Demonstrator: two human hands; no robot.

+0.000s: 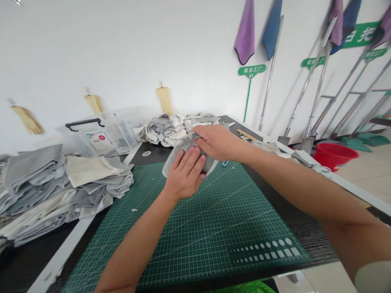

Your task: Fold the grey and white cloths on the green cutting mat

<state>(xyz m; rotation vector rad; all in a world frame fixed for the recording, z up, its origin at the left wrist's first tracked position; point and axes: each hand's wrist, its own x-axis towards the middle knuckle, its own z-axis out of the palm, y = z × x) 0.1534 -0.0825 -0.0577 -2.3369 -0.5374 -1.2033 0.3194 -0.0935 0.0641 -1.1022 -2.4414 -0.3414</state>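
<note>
A grey cloth piece (175, 162) with a pale edge is above the green cutting mat. My right hand (216, 141) is closed on its upper right edge, fingers bent over the fabric. Against the near face of the cloth lies my left hand (186, 174), fingers stretched out and flat, thumb to the right. The hands are close together and hide much of the cloth. Just beyond them on the table is a heap of grey and white cloth scraps (164, 129). A small blue item (225, 163) lies on the mat by the right wrist.
The cutting mat (198, 232) covers the middle of the dark table. Stacked grey cloths (36, 169) and a clear plastic box (99, 139) stand left. More scraps line the right edge. A red bucket (332, 154) and mops are beyond it; yellow gloves (164, 100) hang on the wall.
</note>
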